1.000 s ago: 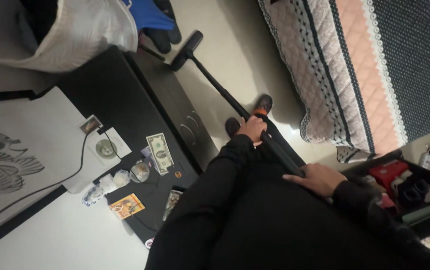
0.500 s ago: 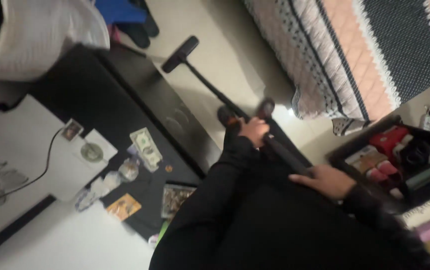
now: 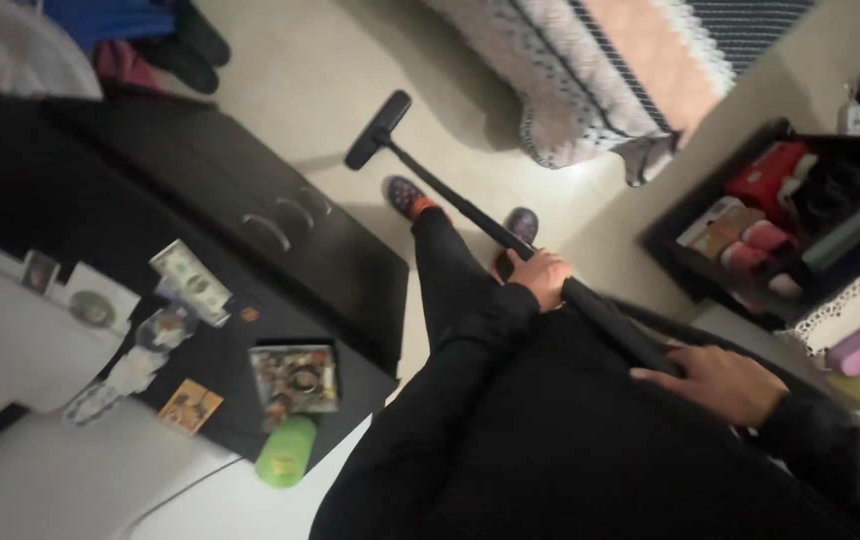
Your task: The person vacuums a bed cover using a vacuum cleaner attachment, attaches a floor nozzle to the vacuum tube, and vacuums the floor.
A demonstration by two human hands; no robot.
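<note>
Bedroom, pale tiled floor (image 3: 330, 70) filling the upper middle of the frame. A quilted bedspread (image 3: 600, 70) hangs at upper right, a black dresser (image 3: 250, 220) runs down the left, and an open dark shelf unit (image 3: 780, 210) of folded and boxed items sits at right.

The person stands in black clothing, both hands on a long black vacuum wand (image 3: 470, 215) that slants from lower right up toward the centre. Left hand (image 3: 542, 277) is closed around the wand midway along; right hand (image 3: 715, 380) lies on its upper end at lower right, fingers curled over it, though how tight the grasp is cannot be told. The floor head (image 3: 378, 130) rests on the tiles above centre, near the dresser's drawer fronts.

Change over the last second: the view has swung right and tilted, so the shelf unit now shows far more and the bed has slid toward the upper edge. The head sits further out from the dresser corner than before, nearer open floor. Reads as a sweeping stroke in progress across the strip between dresser and bed.

Hard to make out: dresser-top clutter is blurred, with a banknote (image 3: 190, 283), cards, a green cylinder (image 3: 285, 452). The wand's upper end is lost against the black clothing. Two patterned slippers (image 3: 405, 195) peek beside the wand.
</note>
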